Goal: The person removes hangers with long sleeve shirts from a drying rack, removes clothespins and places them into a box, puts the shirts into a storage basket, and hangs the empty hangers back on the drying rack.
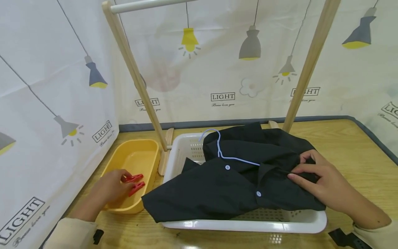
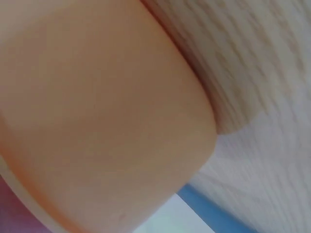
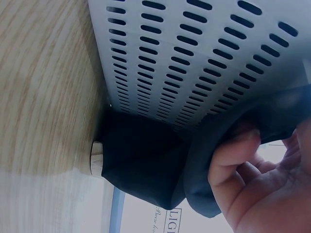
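A black shirt (image 1: pixel 199 190) with pale buttons lies across a white plastic basket (image 1: pixel 245 224), its sleeve hanging over the front rim. The light blue hook of a hanger (image 1: pixel 219 145) comes out at the collar, and one arm of it runs under the cloth. My right hand (image 1: pixel 323 181) pinches the shirt at its right side; dark cloth (image 3: pixel 199 179) hangs from those fingers in the right wrist view. Over the yellow tray (image 1: pixel 150 159), my left hand (image 1: pixel 112 185) has curled fingertips at two red clothespins (image 1: pixel 136 189), which stick out past the fingers.
Behind the basket stands a wooden rack with slanted posts (image 1: pixel 306 69) and a white top bar (image 1: pixel 149 5). One rack foot (image 1: pixel 164 159) sits between tray and basket. A lamp-printed curtain (image 1: pixel 199 76) encloses the wooden table (image 1: pixel 351 148) at the back and left.
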Demonstrator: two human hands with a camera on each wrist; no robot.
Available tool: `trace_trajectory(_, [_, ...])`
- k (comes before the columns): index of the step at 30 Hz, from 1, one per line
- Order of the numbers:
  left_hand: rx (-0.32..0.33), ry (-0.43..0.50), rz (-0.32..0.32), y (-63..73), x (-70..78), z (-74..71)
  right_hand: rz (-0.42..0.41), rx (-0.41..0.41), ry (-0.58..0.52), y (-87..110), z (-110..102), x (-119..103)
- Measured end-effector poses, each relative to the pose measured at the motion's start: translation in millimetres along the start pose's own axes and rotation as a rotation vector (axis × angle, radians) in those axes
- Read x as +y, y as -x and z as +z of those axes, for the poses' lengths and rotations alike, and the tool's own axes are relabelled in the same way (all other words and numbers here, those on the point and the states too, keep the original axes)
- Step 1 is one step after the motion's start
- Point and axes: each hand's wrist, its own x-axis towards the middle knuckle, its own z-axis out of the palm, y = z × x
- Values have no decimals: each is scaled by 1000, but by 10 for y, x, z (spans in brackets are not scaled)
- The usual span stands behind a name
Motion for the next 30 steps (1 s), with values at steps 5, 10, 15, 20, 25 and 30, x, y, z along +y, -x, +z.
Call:
trace_trajectory(5, [-20, -28, 4, -5, -8, 7, 8, 3, 3, 2, 1, 2])
trace_trajectory(10, [8, -69, 56, 52, -26, -14, 0, 1, -11, -7, 37, 1])
trace_trajectory(15, [192, -118, 106, 254, 166, -170, 12, -18, -12, -11, 59, -11])
trace_trajectory(20, [414, -55, 241, 472, 611, -311, 14, -9, -5, 2, 40, -11])
trace_trajectory(25, [646, -54, 460, 669, 1004, -286, 0, -3, -27, 8, 41, -2])
trace_trajectory(30, [657, -73, 558, 780, 1363, -156, 2, 12, -24, 17, 29, 12])
